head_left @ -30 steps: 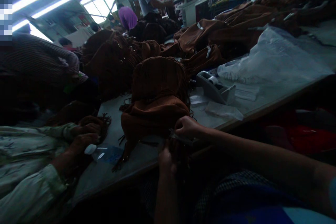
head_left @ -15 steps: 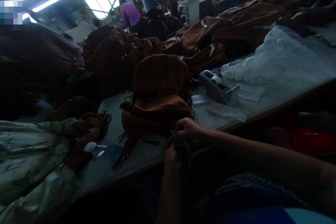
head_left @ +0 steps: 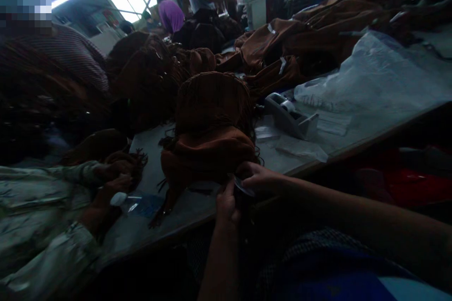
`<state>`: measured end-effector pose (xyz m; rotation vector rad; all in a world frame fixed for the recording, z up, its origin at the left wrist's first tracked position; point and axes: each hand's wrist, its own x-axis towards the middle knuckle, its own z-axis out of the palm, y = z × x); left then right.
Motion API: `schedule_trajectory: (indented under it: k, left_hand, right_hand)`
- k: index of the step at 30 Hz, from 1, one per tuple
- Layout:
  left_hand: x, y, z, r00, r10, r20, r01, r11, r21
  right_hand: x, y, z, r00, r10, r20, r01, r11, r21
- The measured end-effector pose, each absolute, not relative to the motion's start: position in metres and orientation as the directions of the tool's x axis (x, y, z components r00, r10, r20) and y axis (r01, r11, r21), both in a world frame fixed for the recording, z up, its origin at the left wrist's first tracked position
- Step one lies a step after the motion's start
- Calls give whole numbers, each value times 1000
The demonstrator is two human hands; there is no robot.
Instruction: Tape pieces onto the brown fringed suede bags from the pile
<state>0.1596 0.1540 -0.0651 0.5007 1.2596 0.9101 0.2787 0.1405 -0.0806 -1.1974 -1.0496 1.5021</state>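
A brown fringed bag (head_left: 212,150) lies on the table in front of me, its near side close to both hands. My right hand (head_left: 259,178) is closed at the bag's lower right edge, pinching a small clear plastic piece (head_left: 244,188). Just left of it and slightly lower, my left hand (head_left: 226,204) is closed too, with its fingertips by the plastic's upper end. What those left fingers grip is too dark to make out. Dark material hangs below the hands, and its shape is lost in shadow.
A grey tape dispenser (head_left: 291,115) stands right of the bag, near flat clear plastic sleeves (head_left: 300,148) and a large plastic bag (head_left: 374,77). Brown bags (head_left: 271,47) are heaped behind. At left, a co-worker's hands (head_left: 116,174) work beside a plastic bottle (head_left: 141,203).
My left hand has shifted slightly down and left of the right hand. The plastic piece has tilted between them. The whole view has moved slightly.
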Motion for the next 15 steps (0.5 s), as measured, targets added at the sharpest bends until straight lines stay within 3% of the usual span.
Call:
schedule_trajectory:
  k: [2,5,8,11,13,15]
  left_hand:
    - [161,151,-64,55,804,-593,-303,579,757]
    - [162,147,-67,79,815,-574,-356,561,748]
    - [163,145,-71,41,851,-523,-384,497,778]
    - [165,142,-70,4,879,-477,-316,454,833]
    - [165,141,-69,-7,885,-466,-260,448,855]
    - [165,141,-70,-10,889,-459,-242,443,863]
  right_hand:
    - [281,131,-84,-200,952,-234,-306,-287,-908]
    - [289,118,-87,-268,944,-192,-243,-259,-935]
    - [296,113,-79,-111,993,-38,117,-24,-993]
    - [293,112,-64,-22,990,137,541,127,-832]
    - [286,113,-60,-47,984,172,660,160,-734]
    - [281,117,-63,-48,987,155,675,146,-724]
